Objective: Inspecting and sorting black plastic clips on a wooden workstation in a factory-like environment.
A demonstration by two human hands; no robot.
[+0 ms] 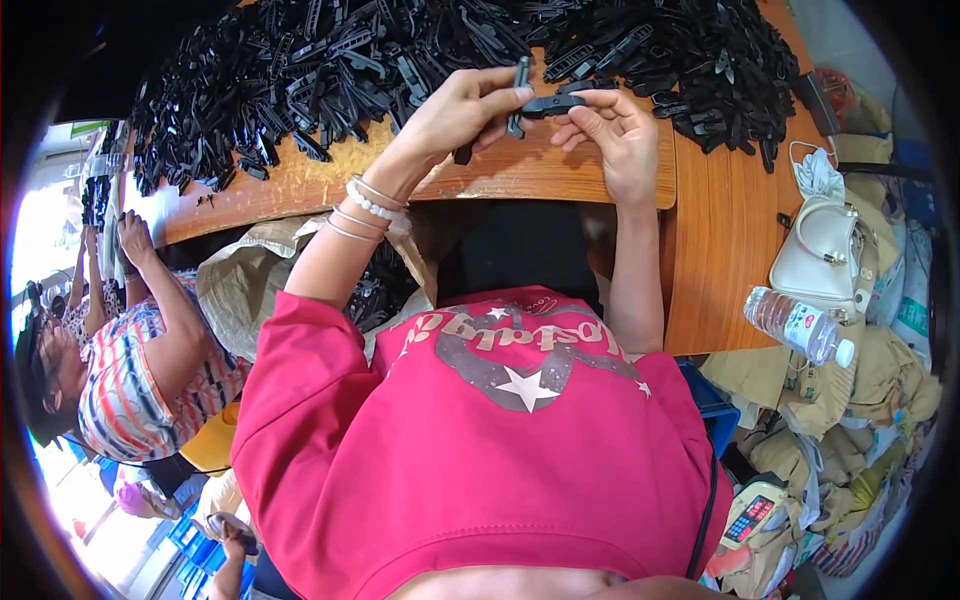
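Above the front edge of the wooden table (540, 178), my left hand (455, 118) is closed around a slim black plastic part (519, 95) that stands roughly upright between thumb and fingers. My right hand (618, 135) pinches a second, shorter black plastic part (552, 106) between thumb and forefinger, its other fingers loosely curled. The two parts meet end to side, touching or nearly so; whether they are joined I cannot tell. Behind both hands spreads a large heap of similar black parts (340, 65).
A beige sack (250, 275) with black parts inside hangs below the table edge at left. To the right are a white handbag (822, 250), a plastic water bottle (798, 325) and a keypad device (752, 515) among brown wrappings. Another person (150, 340) sits at far left.
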